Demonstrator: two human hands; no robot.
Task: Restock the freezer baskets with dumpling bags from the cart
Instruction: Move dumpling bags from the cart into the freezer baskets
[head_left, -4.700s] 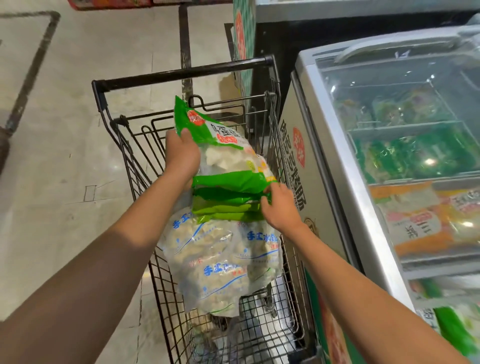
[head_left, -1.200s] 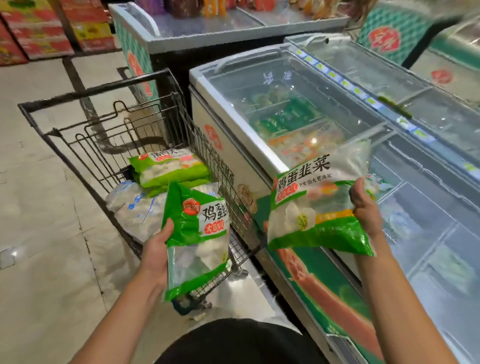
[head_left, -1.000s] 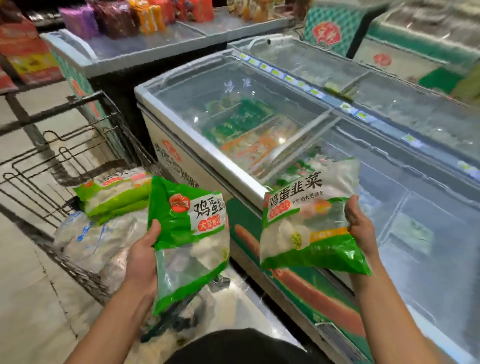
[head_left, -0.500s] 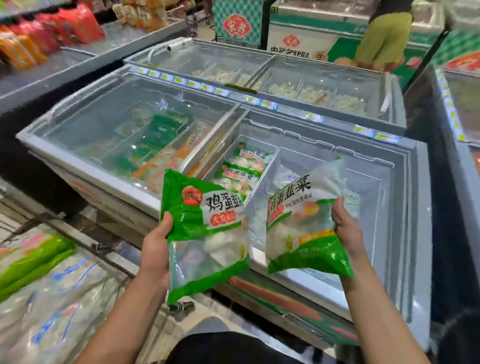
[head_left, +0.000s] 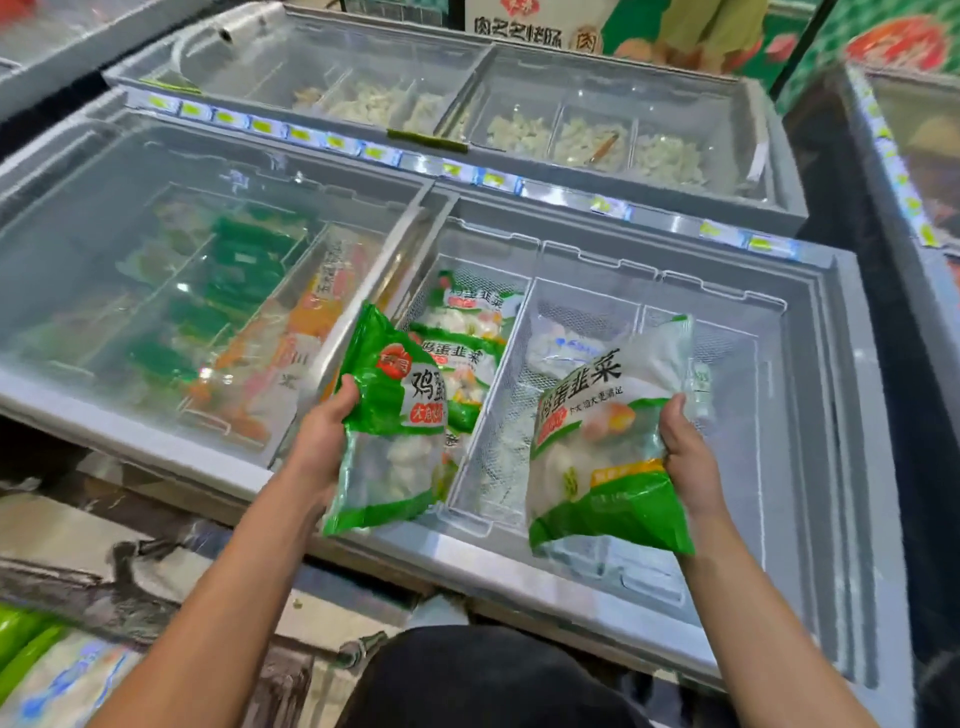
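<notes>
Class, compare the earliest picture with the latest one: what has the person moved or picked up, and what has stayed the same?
Earlier both hands lifted bags from the cart. Now the left hand holds one green dumpling bag and the right hand another, carried rightward over the open freezer basket. Unchanged over the last second: each hand's grip on its bag.

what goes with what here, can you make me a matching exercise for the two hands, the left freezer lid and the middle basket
1. left hand
2. right hand
3. left freezer lid
4. middle basket

a. one pale bag at its far end
b. closed glass over green and orange packs
c. grips a bag above the basket of green bags
d. grips a bag showing more white label

Pairs: 1-c, 2-d, 3-b, 4-a
</notes>
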